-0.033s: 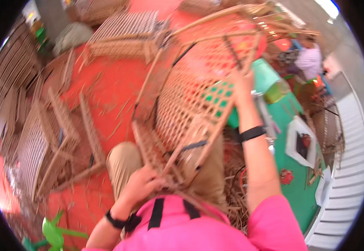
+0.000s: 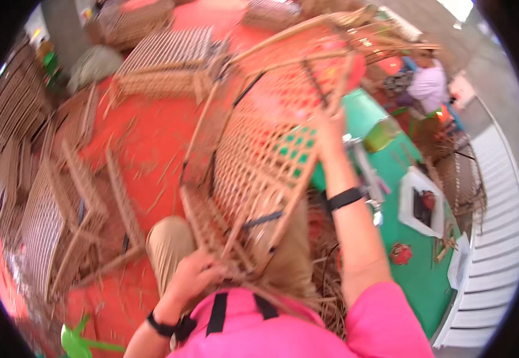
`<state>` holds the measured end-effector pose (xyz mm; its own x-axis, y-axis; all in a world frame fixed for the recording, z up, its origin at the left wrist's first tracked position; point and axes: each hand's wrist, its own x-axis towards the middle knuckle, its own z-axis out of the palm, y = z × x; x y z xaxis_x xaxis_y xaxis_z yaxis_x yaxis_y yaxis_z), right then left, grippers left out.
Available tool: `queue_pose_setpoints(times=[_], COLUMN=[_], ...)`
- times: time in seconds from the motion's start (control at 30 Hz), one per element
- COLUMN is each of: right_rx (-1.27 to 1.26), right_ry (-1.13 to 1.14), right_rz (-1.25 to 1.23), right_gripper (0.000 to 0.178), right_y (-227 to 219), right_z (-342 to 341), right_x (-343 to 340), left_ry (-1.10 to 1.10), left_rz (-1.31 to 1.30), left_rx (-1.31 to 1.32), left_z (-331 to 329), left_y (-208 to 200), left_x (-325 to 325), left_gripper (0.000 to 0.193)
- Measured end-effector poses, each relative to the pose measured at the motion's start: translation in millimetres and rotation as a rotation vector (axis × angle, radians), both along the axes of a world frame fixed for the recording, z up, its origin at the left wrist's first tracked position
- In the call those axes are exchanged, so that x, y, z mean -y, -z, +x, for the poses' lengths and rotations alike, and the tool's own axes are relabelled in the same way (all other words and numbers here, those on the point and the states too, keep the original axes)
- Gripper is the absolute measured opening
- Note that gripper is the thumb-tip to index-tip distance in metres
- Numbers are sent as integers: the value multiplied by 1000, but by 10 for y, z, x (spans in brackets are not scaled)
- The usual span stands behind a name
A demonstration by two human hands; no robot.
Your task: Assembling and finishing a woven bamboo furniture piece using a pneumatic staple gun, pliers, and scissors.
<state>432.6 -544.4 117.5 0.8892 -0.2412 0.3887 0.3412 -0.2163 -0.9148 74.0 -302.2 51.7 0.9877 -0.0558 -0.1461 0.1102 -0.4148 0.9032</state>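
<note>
Across my lap and tilted away from me leans a rattan chair frame point(image 2: 253, 161) with an open lattice weave and pole edges bound in black at several spots. My right hand point(image 2: 330, 132), arm stretched out, is closed round its right-hand pole near the upper end. Close to my waist, my left hand point(image 2: 198, 273) has its fingers curled on the frame's near lower corner, beside a brown woven side panel point(image 2: 198, 218). The undersides of both hands are hidden, and motion blurs the picture.
More woven rattan pieces point(image 2: 80, 221) lie at left on the red floor point(image 2: 146, 179), among loose strips. A green table point(image 2: 414, 274) at right bears a white tray point(image 2: 411, 224). A light-green stool point(image 2: 77, 343) is lower left. Another person point(image 2: 429, 86) sits at far right.
The whole view has shifted a little, so most things appear slightly farther left in the picture. Both hands keep their hold on the rattan frame.
</note>
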Motion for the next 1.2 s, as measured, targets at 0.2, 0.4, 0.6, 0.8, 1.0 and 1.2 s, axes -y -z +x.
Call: queue_pose_setpoints(times=[0.2, 0.4, 0.6, 0.8, 1.0, 1.2], right_rx=[-50, -26, 22, 20, -10, -49], right_ry=[144, 76, 65, 9, 21, -50], right_rz=[-242, -93, -61, 26, -84, 39], right_gripper=[55, 44, 44, 52, 55, 58], right_y=[65, -139, -62, -83, 14, -114], right_z=[-478, -861, -766, -801, -759, -817], right_x=[-14, -170, -87, -115, -82, -87], left_ry=[86, 139, 338, 272, -94, -167], left_rz=[-219, 175, 579, -101, -335, -238], left_rx=[-327, -212, 750, -36, -557, -525], left_z=[-147, -242, 92, -17, 14, -30], left_y=[363, 187, -86, 203, 59, 201], left_x=[-168, 12, 270, 110, 238, 203], left_gripper=[18, 20, 15, 13, 11, 9])
